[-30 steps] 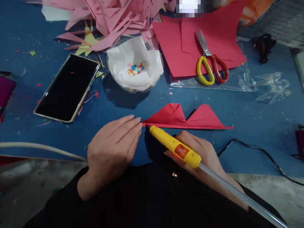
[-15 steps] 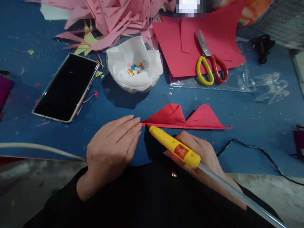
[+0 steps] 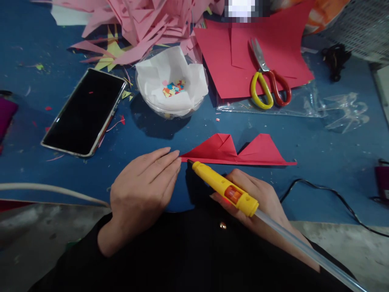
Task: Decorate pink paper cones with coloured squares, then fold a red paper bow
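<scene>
A folded red paper (image 3: 223, 149) with two peaks and a narrow strip along its near edge lies flat on the blue table. My left hand (image 3: 146, 178) rests palm down with fingers stretched out together, their tips at the paper's left end. In my right hand (image 3: 255, 194) is a yellow glue gun (image 3: 212, 177), with a clear glue stick (image 3: 304, 239) running out of its back. The gun's dark nozzle meets the strip close to my left fingertips. My right fingers are partly hidden behind the gun.
Beyond the paper stands a bowl (image 3: 170, 111) lined with white paper, holding colored scraps. A phone (image 3: 85, 111) lies at left. Scissors (image 3: 266, 77) rest on red sheets (image 3: 219, 61) at right. Pink paper strips (image 3: 146, 24) are heaped at the back. A black cord (image 3: 328, 194) crosses the right side.
The glue gun's nozzle has shifted very slightly to the right along the strip. My left hand and the folded paper look nearly unchanged.
</scene>
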A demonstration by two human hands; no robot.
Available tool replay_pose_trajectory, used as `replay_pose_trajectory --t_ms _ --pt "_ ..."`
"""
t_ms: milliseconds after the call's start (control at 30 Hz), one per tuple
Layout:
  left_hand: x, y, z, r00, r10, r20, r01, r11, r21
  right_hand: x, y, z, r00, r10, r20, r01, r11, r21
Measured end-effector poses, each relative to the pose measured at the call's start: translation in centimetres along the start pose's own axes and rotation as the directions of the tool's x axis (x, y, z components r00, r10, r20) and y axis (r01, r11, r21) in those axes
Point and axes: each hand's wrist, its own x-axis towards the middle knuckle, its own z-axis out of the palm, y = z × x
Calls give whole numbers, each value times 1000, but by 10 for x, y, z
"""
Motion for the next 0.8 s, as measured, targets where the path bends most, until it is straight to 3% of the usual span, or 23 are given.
replay_pose_trajectory --t_ms 467,667,800 --pt "-1 0 0 999 -16 -46 14 999 -49 -10 2 -7 988 135 -70 -130 989 76" --pt "-2 0 1 998 -48 -46 45 997 -56 -26 11 -11 953 299 -45 -276 921 273" --pt "-1 -1 3 996 -87 -30 86 995 -42 -35 16 -16 930 359 -73 -298 856 422"
